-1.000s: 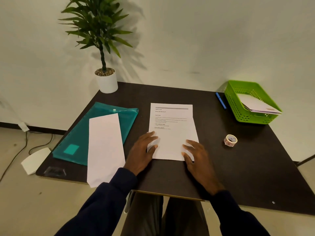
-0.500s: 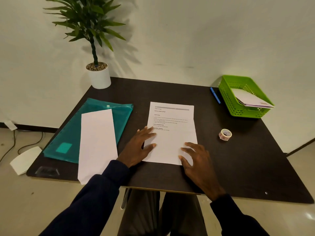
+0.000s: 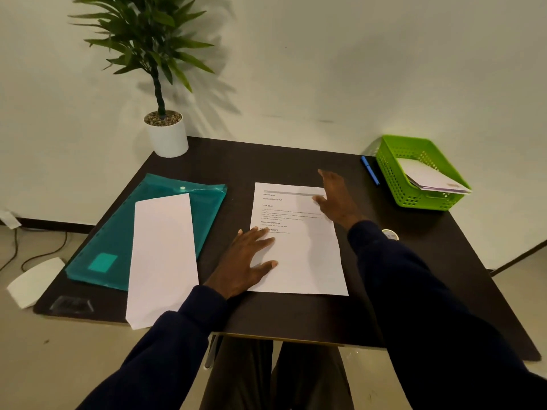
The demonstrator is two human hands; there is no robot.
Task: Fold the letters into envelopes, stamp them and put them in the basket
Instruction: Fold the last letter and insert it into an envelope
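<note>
Since half a second ago the right hand [image 3: 336, 199] has left the near edge of the letter [image 3: 302, 261] and reached up to its far right corner. Its fingers are straight and spread and pinch nothing; whether they touch the paper I cannot tell. The left hand [image 3: 248, 258] stays flat, fingers straight, pressing the letter's near left edge onto the table [image 3: 296, 315]. The letter lies unfolded, print up, in the middle of the table. Just to its left a long white envelope [image 3: 161, 261] lies partly over a teal folder [image 3: 118, 232]. A small roll [image 3: 390, 234] peeps out from behind the right sleeve. At the far right corner the green basket [image 3: 393, 184] already holds some white papers [image 3: 429, 179]. By my judgement this letter is at the very start: folding, filling the envelope, stamping and dropping it in the basket all remain.
</note>
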